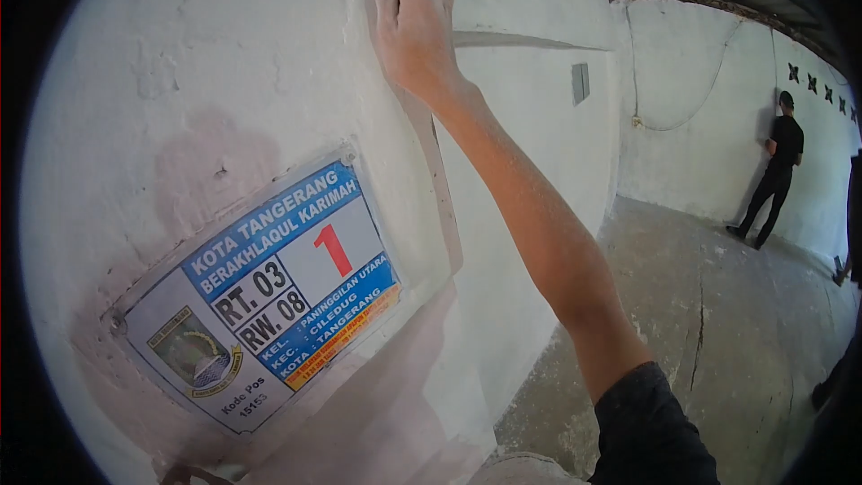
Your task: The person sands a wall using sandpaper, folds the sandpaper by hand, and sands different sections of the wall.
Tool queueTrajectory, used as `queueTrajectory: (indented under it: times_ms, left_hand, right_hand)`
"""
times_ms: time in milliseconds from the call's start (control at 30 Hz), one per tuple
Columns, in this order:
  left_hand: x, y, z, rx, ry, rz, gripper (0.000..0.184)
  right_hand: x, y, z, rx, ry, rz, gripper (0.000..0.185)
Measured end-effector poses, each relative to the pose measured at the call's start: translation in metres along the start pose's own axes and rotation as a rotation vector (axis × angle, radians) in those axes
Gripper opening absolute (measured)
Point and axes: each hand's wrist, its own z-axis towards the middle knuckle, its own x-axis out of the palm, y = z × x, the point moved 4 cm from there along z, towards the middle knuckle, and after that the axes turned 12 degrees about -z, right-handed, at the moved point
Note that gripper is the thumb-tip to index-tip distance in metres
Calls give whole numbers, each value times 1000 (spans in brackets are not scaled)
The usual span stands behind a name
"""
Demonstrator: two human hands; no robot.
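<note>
High on the white wall, my right hand presses against the raised corner edge of the plaster. Its back faces me, with the fingers bent together over the edge and whitish dust on them. Whatever may lie under the fingers is hidden. The bare forearm reaches up from a dark sleeve at the lower right. Below and left of the hand, a blue and white address sign with a red number 1 is fixed to the wall. My left hand cannot be made out; only a small dark shape shows at the bottom left edge.
To the right, a person in dark clothes stands at the far wall. Parts of another dark-clothed figure show at the right edge. A cable hangs on the back wall. The concrete floor is cracked. A grey wall plate sits behind my arm.
</note>
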Motion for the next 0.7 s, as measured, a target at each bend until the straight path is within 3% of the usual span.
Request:
queueTrajectory:
  times_ms: [67,200,300,433,500,633,700]
  left_hand:
    - [-2,-3,1,66,18,80,27]
    - [-3,-2,-2,13,-14,31,28]
    - [-2,-13,1,26,-46,214,26]
    - [-2,-18,7,79,17,428,38]
    - [2,-23,12,138,4,497,44]
    - [3,-26,11,22,20,389,44]
    - [2,-23,10,-45,-7,378,45]
  right_hand:
    - [-3,2,-13,9,8,18,18]
    - [-41,20,-84,179,301,46,16]
    - [-52,22,-97,158,362,42,19]
    - [-40,10,-45,189,342,104,23]
    - [-36,10,-20,351,484,197,24]
    - [-40,11,-32,306,469,181,24]
    - [-48,18,-59,105,310,76,21]
